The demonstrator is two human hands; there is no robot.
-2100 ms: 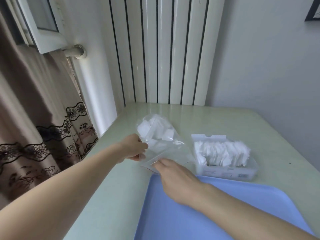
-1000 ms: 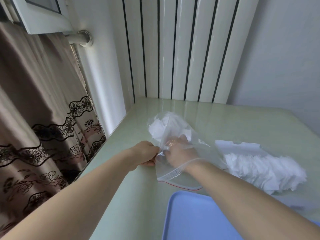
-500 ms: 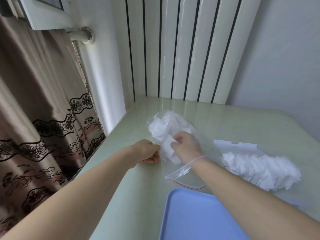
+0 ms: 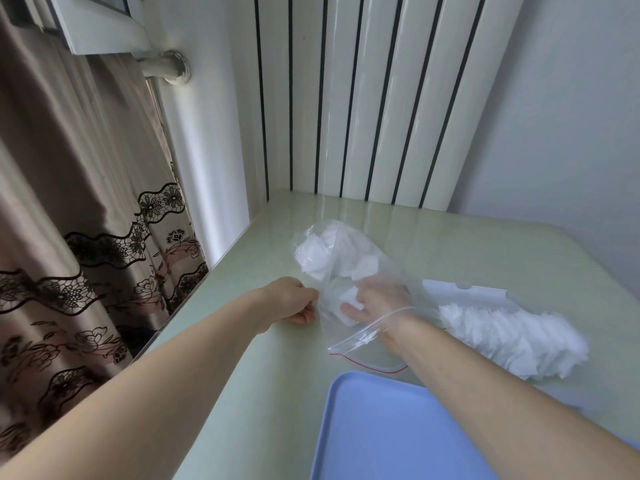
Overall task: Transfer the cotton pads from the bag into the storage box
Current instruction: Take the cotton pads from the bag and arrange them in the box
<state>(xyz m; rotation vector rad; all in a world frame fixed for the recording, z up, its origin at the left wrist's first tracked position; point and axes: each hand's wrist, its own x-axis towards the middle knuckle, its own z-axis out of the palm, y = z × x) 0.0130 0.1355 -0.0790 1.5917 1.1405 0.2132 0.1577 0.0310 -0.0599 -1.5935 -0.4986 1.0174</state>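
A clear zip bag (image 4: 346, 327) with a red seal line lies on the pale green table, its far end full of white cotton pads (image 4: 329, 252). My left hand (image 4: 291, 301) pinches the bag's left edge near its mouth. My right hand (image 4: 375, 301) is inside the bag up to the wrist, fingers closed on a small clump of pads (image 4: 349, 301). To the right stands the white storage box (image 4: 464, 291), its lid tipped open behind a heap of pads (image 4: 512, 336) that overflows it.
A light blue tray (image 4: 381, 434) lies at the near edge under my right forearm. A ribbed white panel (image 4: 363, 98) closes the table's far side. A brown lace-patterned curtain (image 4: 79, 202) hangs past the table's left edge.
My right hand went from the bag's mouth into the bag and closed on some pads. The left hand kept its pinch on the bag's edge. The camera moved closer.
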